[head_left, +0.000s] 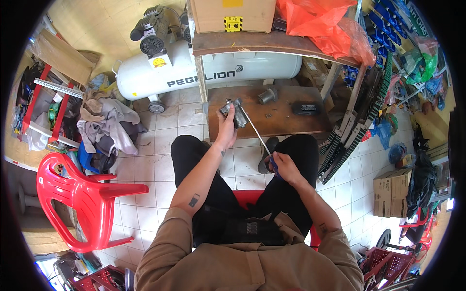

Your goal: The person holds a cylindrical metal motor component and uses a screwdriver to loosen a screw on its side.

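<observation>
My left hand (226, 130) is closed around a grey metal cylindrical part (239, 119), held up over the near edge of a low brown wooden table (221, 128). In my right hand (286, 168) is the blue handle of a long screwdriver (255, 129). Its thin shaft slants up and to the left, and the tip meets the upper end of the part; the exact contact is too small to make out. A second metal cylindrical part (267, 95) lies on the table. Several small pieces, perhaps screws (270, 116), lie near a black oblong case (307, 108).
Behind the table stands a white air compressor tank (141, 72). A wooden shelf (233, 42) bearing a cardboard box (238, 14) and orange plastic bag (315, 22) overhangs it. Dark slotted rails (347, 128) lean at right. A red plastic chair (82, 199) is at left.
</observation>
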The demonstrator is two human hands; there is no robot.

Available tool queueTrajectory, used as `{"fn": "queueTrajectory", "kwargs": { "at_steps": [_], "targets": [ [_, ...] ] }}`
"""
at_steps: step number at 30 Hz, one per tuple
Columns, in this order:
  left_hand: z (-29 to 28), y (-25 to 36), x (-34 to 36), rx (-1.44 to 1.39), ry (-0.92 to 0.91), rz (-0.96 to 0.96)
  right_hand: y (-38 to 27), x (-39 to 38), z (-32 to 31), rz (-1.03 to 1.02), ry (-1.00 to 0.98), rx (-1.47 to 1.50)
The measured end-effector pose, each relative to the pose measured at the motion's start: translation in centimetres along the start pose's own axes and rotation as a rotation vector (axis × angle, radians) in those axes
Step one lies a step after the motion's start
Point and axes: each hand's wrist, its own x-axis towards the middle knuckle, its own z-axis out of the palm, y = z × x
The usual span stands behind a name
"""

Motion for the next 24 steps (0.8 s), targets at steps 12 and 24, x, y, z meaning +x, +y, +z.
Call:
{"fn": "queueTrajectory", "kwargs": {
  "at_steps": [12,24],
  "targets": [
    [0.1,-0.1,0.2,-0.054,0.037,-0.008,0.6,-0.2,0.1,-0.056,0.036,0.074],
    [-0.1,-0.2,0.3,-0.055,0.017,0.007,-2.3,-1.4,0.3,-0.075,0.12,-0.061]
  ]
}}
